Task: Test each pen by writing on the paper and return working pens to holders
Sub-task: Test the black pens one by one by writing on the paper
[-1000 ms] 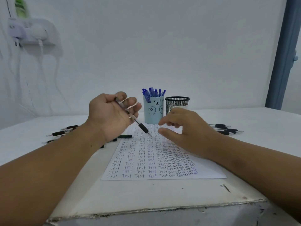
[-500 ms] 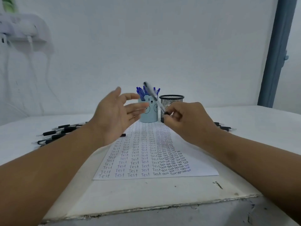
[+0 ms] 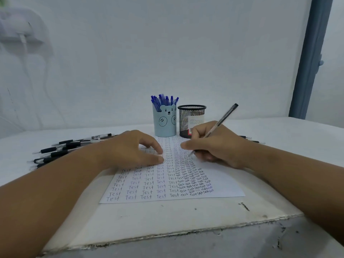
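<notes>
Your right hand [image 3: 216, 146] grips a pen [image 3: 217, 125] in a writing hold, its tip down on the paper [image 3: 219, 185] among the rows of "Test". Your left hand [image 3: 130, 149] rests on the paper's left side, fingers loosely curved, holding nothing. Behind the paper stand a blue holder [image 3: 164, 121] full of blue pens and a black mesh holder [image 3: 191, 120]. Black pens [image 3: 61, 149] lie on the worktop [image 3: 167, 220] to your left.

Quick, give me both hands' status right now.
Left hand: open, fingers resting on the paper, holding nothing.
Right hand: gripping a pen, tip down at the paper.
</notes>
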{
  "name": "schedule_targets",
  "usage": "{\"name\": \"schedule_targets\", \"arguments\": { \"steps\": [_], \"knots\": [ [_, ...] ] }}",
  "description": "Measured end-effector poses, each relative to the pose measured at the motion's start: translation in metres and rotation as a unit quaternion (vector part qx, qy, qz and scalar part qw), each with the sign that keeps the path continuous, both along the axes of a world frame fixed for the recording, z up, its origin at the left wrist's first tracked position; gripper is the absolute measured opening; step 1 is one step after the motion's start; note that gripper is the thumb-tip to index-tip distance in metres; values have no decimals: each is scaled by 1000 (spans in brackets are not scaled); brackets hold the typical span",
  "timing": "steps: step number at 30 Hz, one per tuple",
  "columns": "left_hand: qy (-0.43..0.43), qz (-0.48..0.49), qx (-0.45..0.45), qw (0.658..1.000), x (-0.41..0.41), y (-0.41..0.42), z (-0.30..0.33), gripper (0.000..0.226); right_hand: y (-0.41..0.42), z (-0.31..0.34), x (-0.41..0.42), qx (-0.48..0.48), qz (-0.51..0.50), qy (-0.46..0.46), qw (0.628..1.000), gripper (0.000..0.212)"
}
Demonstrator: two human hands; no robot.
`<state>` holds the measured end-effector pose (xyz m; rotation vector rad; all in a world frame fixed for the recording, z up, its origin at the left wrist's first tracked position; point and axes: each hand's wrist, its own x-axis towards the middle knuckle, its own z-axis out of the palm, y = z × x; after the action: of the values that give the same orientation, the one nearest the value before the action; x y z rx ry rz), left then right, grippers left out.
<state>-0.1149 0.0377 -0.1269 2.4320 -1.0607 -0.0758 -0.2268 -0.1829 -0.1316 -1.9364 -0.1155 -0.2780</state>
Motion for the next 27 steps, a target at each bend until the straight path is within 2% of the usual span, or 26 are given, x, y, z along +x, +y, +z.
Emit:
{"name": "schedule_targets", "arguments": {
  "steps": [4, 8, 15, 21, 25, 27],
  "knots": [
    [11, 5, -6, 1000, 2, 0, 0, 29, 2, -3, 1, -77, -25, -8, 997, 51],
    [20, -3, -9, 1000, 1, 0, 1, 44, 2, -5, 3, -102, -33, -9, 994, 48],
    [29, -12, -13, 999, 0, 1, 2, 48, 0, -6, 5, -99, -40, -22, 994, 47],
    [37, -8, -14, 999, 0, 1, 2, 46, -1, -8, 7, -98, -35, -18, 994, 47],
    [39, -11, -9, 999, 0, 1, 2, 31, -2, -8, 9, -96, -26, -17, 995, 49],
    [36, -10, -7, 999, 0, 1, 2, 34, -2, -8, 10, -98, -25, -18, 995, 48]
  ]
}}
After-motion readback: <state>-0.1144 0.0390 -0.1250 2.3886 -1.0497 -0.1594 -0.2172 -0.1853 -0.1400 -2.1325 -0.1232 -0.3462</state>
